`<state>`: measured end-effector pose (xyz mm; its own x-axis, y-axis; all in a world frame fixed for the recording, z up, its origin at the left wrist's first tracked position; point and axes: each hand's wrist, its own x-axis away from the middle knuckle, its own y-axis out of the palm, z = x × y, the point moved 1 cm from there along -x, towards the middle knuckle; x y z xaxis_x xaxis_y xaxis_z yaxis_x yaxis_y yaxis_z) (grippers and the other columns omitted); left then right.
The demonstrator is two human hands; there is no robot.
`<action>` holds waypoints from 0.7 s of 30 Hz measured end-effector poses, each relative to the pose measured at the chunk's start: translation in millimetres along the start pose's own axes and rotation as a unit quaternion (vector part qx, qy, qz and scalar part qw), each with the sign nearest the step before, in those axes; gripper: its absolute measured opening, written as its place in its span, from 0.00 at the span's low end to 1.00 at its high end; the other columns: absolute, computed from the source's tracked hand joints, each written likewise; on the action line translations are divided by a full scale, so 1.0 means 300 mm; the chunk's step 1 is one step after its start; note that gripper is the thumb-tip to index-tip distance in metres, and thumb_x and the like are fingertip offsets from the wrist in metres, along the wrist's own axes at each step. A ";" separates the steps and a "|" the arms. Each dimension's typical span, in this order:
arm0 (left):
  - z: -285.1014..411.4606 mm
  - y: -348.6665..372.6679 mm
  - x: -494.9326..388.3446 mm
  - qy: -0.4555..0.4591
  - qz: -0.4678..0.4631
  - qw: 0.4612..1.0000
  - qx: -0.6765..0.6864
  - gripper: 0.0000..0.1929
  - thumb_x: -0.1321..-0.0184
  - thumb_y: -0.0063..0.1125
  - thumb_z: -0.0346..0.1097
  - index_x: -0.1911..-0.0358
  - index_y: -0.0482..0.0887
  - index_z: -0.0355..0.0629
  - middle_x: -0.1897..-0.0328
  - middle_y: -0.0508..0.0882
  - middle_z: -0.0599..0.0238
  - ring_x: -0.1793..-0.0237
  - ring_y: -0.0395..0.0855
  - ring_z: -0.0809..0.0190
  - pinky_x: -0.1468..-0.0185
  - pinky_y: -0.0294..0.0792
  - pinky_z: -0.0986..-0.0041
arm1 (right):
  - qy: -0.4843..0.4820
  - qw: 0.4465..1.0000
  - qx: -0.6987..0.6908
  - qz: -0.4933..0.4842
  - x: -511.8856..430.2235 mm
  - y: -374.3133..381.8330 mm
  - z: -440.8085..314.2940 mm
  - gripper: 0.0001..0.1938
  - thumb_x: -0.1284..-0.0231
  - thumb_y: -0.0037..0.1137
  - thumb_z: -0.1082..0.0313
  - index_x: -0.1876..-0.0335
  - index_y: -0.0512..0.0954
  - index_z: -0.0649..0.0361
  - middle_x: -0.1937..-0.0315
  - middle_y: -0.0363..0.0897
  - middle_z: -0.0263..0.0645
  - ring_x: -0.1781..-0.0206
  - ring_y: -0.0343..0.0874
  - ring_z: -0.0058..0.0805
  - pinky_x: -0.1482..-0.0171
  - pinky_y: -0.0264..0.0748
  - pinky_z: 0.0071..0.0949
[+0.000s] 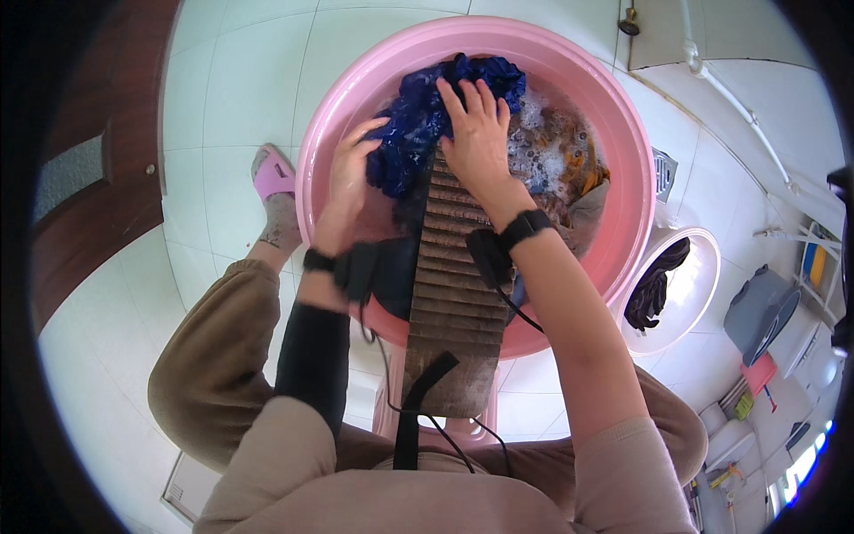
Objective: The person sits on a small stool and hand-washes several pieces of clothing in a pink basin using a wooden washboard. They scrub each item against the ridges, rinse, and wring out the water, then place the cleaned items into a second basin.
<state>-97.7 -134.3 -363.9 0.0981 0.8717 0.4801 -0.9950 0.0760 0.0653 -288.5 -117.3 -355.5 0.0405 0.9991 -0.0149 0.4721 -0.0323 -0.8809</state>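
Observation:
A dark blue wet cloth (413,127) lies bunched at the far side of a large pink plastic basin (620,173). My right hand (477,133) rests on the cloth with its fingers spread, above the top of a ribbed wooden washboard (460,267). At the cloth's left edge is my left hand (353,160), thumb and fingers apart; whether it touches the cloth is unclear. The washboard leans over the basin's near rim. Brown and orange clothes (580,160) soak in sudsy water at the right.
A white tub (700,314) holding a dark cloth (657,287) stands right of the basin, near a metal floor drain (664,175). A pink stool (393,394) is under the washboard's near end. Black cables hang from both wrist devices. A wooden door (100,167) is at left.

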 end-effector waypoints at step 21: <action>-0.067 0.442 0.188 0.245 -0.097 0.854 -0.449 0.20 0.36 0.52 0.52 0.54 0.80 0.42 0.43 0.76 0.51 0.35 0.68 0.41 0.35 0.57 0.42 | 0.288 0.891 -0.339 0.091 0.308 -0.149 0.180 0.20 0.37 0.55 0.50 0.66 0.83 0.63 0.61 0.82 0.48 0.54 0.77 0.46 0.48 0.70 0.36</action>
<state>-224.5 -65.3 -345.8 0.4612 0.8818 0.0991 -0.5972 0.3910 -0.7003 -353.4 -22.1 -342.9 0.5234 0.8014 0.2895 0.8275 -0.3971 -0.3970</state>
